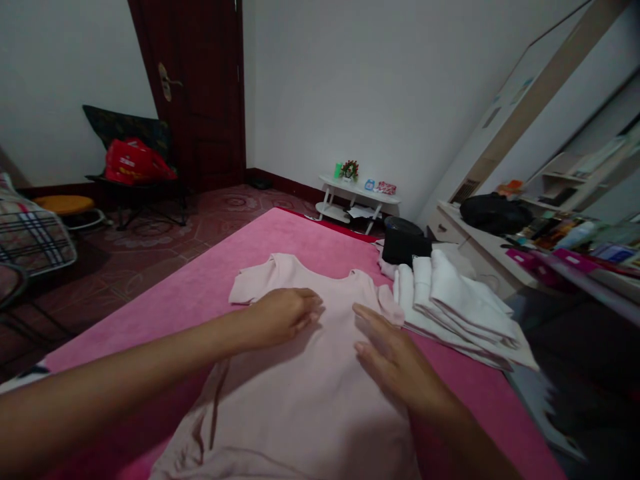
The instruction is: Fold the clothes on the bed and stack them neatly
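Observation:
A pale pink short-sleeved garment [320, 380], perhaps a dress or long top, lies spread on a bright pink bed cover [200, 287]. Its neckline and sleeves point away from me, and the lower end runs out of view. Over the upper left of the garment is my left hand [293, 312], its fingers slightly bent and nothing held in them. My right hand [390, 353] is on the other side of the chest area, thumb and fingers apart, also holding nothing. Whether either palm presses on the cloth I cannot tell.
Folded white cloths [455, 300] are stacked right of the garment, beside a black object [406, 245]. A cluttered dresser [450, 230] stands at the right. Beyond the bed are a small white table [360, 190] and a chair with a red bag [135, 162].

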`<action>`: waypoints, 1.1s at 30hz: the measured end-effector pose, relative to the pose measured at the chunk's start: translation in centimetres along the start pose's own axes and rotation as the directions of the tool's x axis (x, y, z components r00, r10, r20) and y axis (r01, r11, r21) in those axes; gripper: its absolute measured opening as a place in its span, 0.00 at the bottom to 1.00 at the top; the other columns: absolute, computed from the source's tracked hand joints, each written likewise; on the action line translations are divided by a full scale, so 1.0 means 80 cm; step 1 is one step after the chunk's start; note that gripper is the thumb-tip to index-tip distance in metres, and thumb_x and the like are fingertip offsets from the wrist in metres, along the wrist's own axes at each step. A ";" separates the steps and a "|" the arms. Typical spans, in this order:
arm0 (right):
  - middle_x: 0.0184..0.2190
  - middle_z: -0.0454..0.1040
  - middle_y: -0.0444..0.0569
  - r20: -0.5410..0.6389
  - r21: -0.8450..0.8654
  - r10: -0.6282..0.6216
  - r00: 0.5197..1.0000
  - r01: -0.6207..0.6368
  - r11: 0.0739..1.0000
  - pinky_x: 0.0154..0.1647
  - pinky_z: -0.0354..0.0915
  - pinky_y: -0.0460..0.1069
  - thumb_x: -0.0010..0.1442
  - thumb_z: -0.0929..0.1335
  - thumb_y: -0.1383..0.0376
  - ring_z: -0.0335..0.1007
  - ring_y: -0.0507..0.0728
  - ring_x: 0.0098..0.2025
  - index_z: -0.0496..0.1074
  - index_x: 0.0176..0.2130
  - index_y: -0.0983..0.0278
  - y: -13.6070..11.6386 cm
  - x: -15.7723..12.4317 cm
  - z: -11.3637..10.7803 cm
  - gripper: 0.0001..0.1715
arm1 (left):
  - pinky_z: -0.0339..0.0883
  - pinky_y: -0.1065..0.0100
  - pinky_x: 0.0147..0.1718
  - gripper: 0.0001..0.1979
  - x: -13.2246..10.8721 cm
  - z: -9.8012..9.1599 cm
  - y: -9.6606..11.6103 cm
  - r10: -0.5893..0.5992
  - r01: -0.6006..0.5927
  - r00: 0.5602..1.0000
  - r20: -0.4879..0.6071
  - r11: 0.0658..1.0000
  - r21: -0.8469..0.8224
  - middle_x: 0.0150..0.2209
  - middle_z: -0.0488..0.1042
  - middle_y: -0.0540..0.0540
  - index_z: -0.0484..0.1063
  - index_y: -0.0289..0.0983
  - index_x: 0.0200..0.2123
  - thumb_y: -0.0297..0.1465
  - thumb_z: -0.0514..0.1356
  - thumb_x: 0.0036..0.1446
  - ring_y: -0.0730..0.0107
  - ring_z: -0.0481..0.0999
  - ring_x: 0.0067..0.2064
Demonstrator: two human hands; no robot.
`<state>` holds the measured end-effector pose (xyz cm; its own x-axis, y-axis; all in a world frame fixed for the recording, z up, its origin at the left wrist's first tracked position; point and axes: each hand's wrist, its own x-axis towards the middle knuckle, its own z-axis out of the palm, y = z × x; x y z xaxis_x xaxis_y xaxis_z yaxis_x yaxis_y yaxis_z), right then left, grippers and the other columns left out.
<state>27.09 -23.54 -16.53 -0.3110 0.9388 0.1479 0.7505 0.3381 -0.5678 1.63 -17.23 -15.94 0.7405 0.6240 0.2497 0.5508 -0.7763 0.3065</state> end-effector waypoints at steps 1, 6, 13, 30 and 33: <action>0.65 0.57 0.53 -0.024 -0.062 -0.024 0.999 0.022 0.998 0.65 0.51 0.62 0.62 0.62 0.59 0.52 0.61 0.66 0.58 0.64 0.60 0.005 0.014 0.020 0.32 | 0.64 0.63 0.52 0.19 0.009 0.023 -0.006 -0.018 0.019 1.000 -0.022 0.998 0.056 0.55 0.71 0.39 0.68 0.36 0.55 0.32 0.48 0.65 0.60 0.71 0.54; 0.69 0.44 0.49 0.032 -0.421 -0.086 0.996 0.092 0.903 0.66 0.39 0.68 0.63 0.61 0.60 0.34 0.63 0.70 0.49 0.67 0.57 0.037 0.028 0.090 0.35 | 0.44 0.48 0.63 0.28 0.008 0.106 -0.023 -0.051 0.043 0.998 0.029 0.974 0.224 0.66 0.53 0.38 0.52 0.36 0.65 0.42 0.44 0.66 0.51 0.51 0.66; 0.69 0.42 0.46 0.045 -0.477 -0.068 0.997 0.081 0.875 0.65 0.43 0.67 0.65 0.59 0.54 0.34 0.62 0.70 0.47 0.67 0.54 0.047 0.024 0.089 0.35 | 0.39 0.40 0.61 0.31 0.000 0.107 -0.024 -0.120 0.117 0.993 -0.001 0.965 0.233 0.67 0.49 0.40 0.51 0.45 0.66 0.49 0.45 0.63 0.43 0.47 0.67; 0.60 0.59 0.60 -0.407 -0.251 0.155 0.900 -0.273 0.929 0.56 0.62 0.57 0.56 0.66 0.60 0.58 0.64 0.61 0.54 0.63 0.67 0.121 0.094 0.027 0.39 | 0.59 0.57 0.56 0.31 -0.035 0.051 -0.165 -0.520 0.582 0.757 -0.397 0.812 0.047 0.58 0.66 0.37 0.63 0.36 0.59 0.48 0.56 0.57 0.53 0.64 0.59; 0.59 0.61 0.63 -0.312 -0.329 0.272 0.910 -0.372 0.868 0.52 0.63 0.56 0.53 0.69 0.57 0.60 0.66 0.59 0.50 0.65 0.69 0.133 0.118 0.026 0.47 | 0.66 0.58 0.47 0.40 -0.024 0.049 -0.182 -0.654 0.683 0.705 -0.276 0.730 0.015 0.54 0.70 0.36 0.56 0.37 0.62 0.50 0.61 0.50 0.51 0.71 0.53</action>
<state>30.89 -11.23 -22.85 0.1028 0.9669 0.2334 0.9591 -0.0341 -0.2811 -6.25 -7.47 -24.49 0.0555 0.9718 0.2292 0.9139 -0.1419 0.3804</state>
